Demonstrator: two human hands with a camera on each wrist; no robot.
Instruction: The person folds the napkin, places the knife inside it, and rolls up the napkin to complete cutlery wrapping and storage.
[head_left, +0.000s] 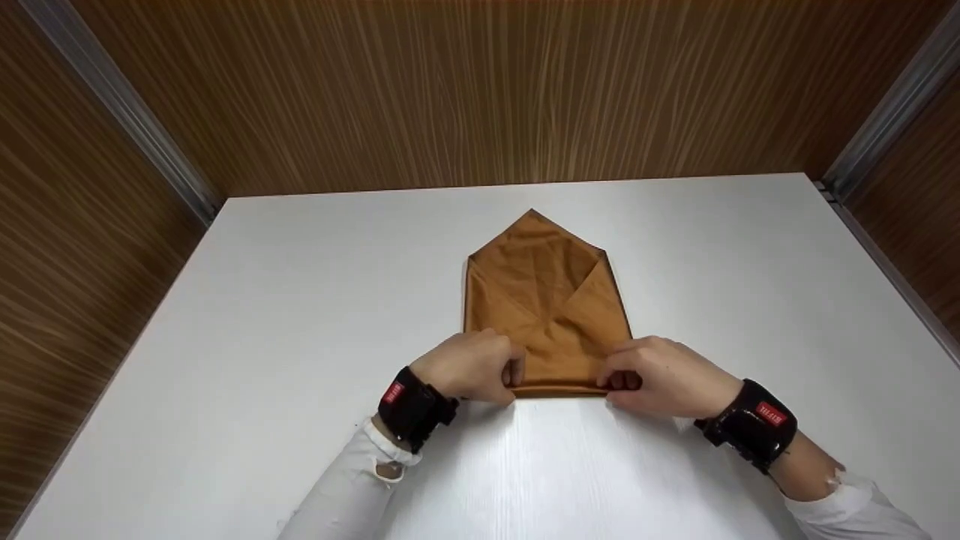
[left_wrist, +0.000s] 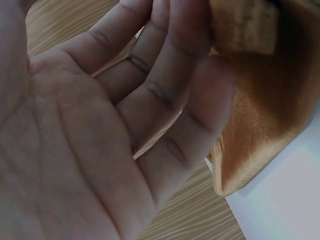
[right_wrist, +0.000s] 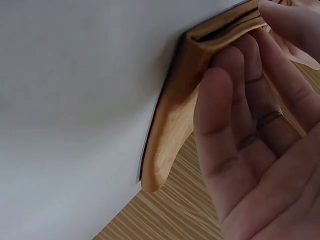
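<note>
- Folded orange cloth (head_left: pixel 547 307) is held at its near edge, where a thick rolled or doubled hem lies on the white bench (head_left: pixel 300 300) just in front of the person.
- At the near left corner, the left hand (head_left: pixel 469 367) is curled around the hem; in the left wrist view the fingers (left_wrist: pixel 165 90) are bent over the fabric (left_wrist: pixel 260 115) with the palm turned up towards the camera.
- At the near right corner, the hem is pinched by the right hand (head_left: pixel 664 375); in the right wrist view the layered fold (right_wrist: pixel 175 125) is seen pressed between the fingertips (right_wrist: pixel 235 65) and a thumb above.
- Both hands are thus closed on the cloth, one at each end of the same edge, with black wrist units (head_left: pixel 412 409) behind them and white sleeves (head_left: pixel 352 480) nearest the camera.
- Beyond the hands, two flaps are crossed over the middle of the cloth, and a point is formed at the far end.
- Farther off, wood-grain wall panels (head_left: pixel 480 90) are met by the bench's rear edge.
- A likely risk: uneven pull from the two hands could skew the hem, and the crossed flaps could be dragged open, since nothing is seen holding them down.
- A slack pinch could let the layered edge unroll.
</note>
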